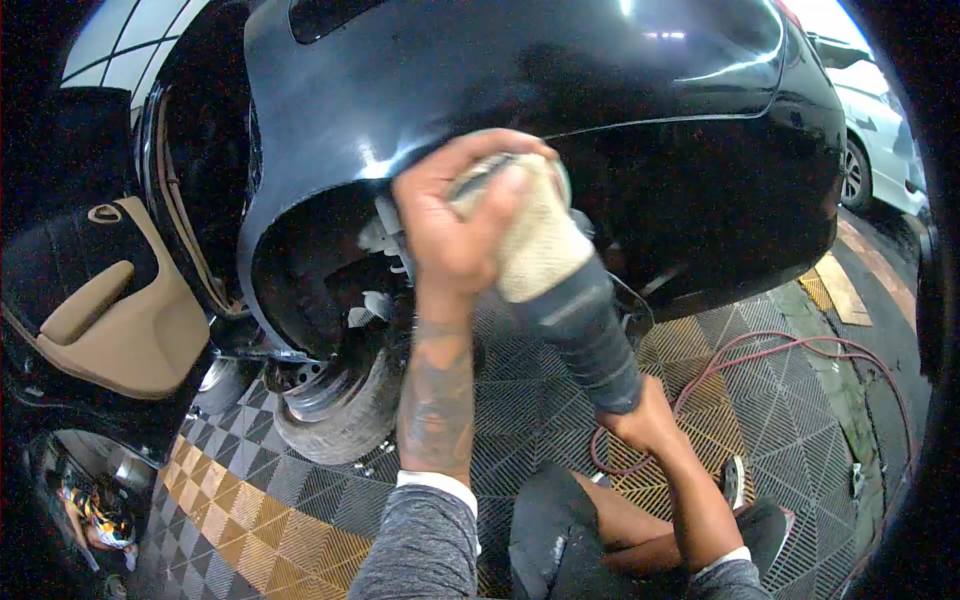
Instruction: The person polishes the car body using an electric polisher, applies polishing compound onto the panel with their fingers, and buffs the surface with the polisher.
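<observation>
A power polisher (pixel 575 305) with a beige wrapped head and a dark body slants across the middle, its head up against the lower edge of a black car's rear side panel (pixel 420 80). My left hand (pixel 460 215) is closed around the head, thumb across the near side. Lower right, my right hand (pixel 645 420) wraps the rear end of the body. The pad is mostly hidden behind the head and my left hand; only a pale rim shows. Motion blurs the head a little.
Left of my hands is the open wheel arch (pixel 310 260), with a tire (pixel 345 410) lying below it. An open car door (pixel 120 330) stands at the left. A red hose (pixel 750 350) curls over the tiled floor (pixel 520 400). A light-coloured car (pixel 880 130) is parked at the right.
</observation>
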Demonstrator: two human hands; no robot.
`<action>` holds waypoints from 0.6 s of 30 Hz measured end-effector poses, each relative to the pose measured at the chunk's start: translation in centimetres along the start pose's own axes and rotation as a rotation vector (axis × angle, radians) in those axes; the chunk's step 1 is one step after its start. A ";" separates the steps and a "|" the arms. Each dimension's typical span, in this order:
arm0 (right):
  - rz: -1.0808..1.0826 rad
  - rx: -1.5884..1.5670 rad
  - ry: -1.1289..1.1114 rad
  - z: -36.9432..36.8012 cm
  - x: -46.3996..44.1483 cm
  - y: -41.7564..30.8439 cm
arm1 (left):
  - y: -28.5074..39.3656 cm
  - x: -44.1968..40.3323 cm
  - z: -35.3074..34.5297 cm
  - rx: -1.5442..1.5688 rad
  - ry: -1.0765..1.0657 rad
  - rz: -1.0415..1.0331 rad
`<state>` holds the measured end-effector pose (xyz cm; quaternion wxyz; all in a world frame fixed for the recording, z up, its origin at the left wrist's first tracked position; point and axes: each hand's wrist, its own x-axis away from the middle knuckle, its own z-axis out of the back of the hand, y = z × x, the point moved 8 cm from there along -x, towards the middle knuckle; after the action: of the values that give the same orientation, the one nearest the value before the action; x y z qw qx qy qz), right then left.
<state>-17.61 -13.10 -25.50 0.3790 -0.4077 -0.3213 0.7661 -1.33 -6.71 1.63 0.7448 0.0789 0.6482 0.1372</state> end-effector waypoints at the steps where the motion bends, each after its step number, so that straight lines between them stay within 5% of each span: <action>1: -0.003 -0.008 0.006 -0.6 -0.9 -0.9 | 0.1 -0.3 2.6 -0.073 0.019 -0.014; 9: 0.198 0.001 -0.013 -5.3 -5.7 -8.9 | 4.4 -2.6 14.3 -0.060 0.076 -0.121; 18: 0.169 -0.122 0.101 -6.6 -4.5 -7.0 | 3.5 -2.7 11.0 -0.023 -0.069 -0.099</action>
<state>-7.91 -12.13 -21.20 0.3032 -0.4939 -0.3124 0.7527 8.88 -3.59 6.87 0.7734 0.0429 0.6238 0.1047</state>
